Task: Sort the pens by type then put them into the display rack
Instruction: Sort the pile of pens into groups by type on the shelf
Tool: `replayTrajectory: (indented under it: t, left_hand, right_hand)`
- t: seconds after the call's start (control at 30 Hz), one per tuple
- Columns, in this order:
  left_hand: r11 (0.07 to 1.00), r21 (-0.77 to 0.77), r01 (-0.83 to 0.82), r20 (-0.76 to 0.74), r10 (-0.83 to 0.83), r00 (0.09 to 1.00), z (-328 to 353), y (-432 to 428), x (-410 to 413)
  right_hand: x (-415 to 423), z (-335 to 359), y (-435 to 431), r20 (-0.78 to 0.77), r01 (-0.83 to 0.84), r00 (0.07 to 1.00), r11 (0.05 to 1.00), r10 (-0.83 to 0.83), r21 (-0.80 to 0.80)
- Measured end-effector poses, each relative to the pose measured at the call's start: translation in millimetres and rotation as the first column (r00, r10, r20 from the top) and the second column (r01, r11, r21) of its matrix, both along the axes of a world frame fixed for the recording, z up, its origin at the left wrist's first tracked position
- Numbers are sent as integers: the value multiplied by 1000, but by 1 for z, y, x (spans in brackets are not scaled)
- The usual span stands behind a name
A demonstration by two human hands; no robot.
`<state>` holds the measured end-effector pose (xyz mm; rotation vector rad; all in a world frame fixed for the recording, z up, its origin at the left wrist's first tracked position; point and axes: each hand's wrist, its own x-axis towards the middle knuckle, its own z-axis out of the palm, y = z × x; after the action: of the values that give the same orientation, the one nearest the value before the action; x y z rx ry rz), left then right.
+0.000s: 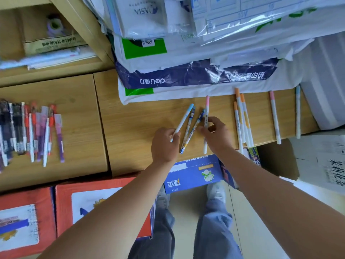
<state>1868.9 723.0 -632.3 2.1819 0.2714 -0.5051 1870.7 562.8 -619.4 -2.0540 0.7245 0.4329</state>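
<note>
Four pens sit at the centre of the pale wooden desk top, fanned close together: a white pen with a light-blue cap, two dark-blue patterned pens side by side, and a white pen with a pink cap. The left hand pinches the lower end of the light-blue-capped one between thumb and fingers, barrel angled up and to the right. The right hand pinches the pink-capped one about mid-barrel, thumb on one side, fingertips on the other; its lower tip shows below the hand. The patterned pair lies loose between the two hands; whether either hand brushes it, cannot tell. To the right, groups are laid out: three white pens with orange caps lying against one another, then apart from them a single pink-capped pen, then a single blue-capped pen near the desk's end. Far left, on the adjoining desk section, a loose row of black, red and purple pens. Judgement: sorting is well under way; the two held pens look bound for their matching singles on the right, with the patterned pair left to place. No display rack in view, so racking is not begun as far as shown. Behind the pens is a stack of plastic-wrapped paper packs; below the desk edge, a blue cardboard box
</note>
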Motion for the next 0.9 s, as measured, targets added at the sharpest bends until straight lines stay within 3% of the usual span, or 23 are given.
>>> replayTrajectory:
  t: [0.17, 0.37, 0.53, 0.6, 0.9]
  left_hand:
    - [996, -79, -48, -84, 41, 996, -2, -22, -3]
    - [986, 62, -153, 15, 152, 988, 5, -43, -4]
    - [977, -201, -71, -125, 47, 991, 30, -91, -8]
    - [979, -201, -16, -160, -17, 987, 35, -112, -6]
    - [981, 65, 181, -65, -177, 982, 41, -175, 10]
  right_hand:
    - [4, -5, -8, 51, -98, 994, 991, 93, 89]
    - [5, -6, -43, 20, -56, 998, 987, 53, 152]
    - [13, 16, -76, -30, 46, 999, 884, -36, 465]
    - [18, 25, -92, -43, 35, 999, 856, -15, 515]
    - [25, 31, -163, -53, -21, 998, 926, 44, 376]
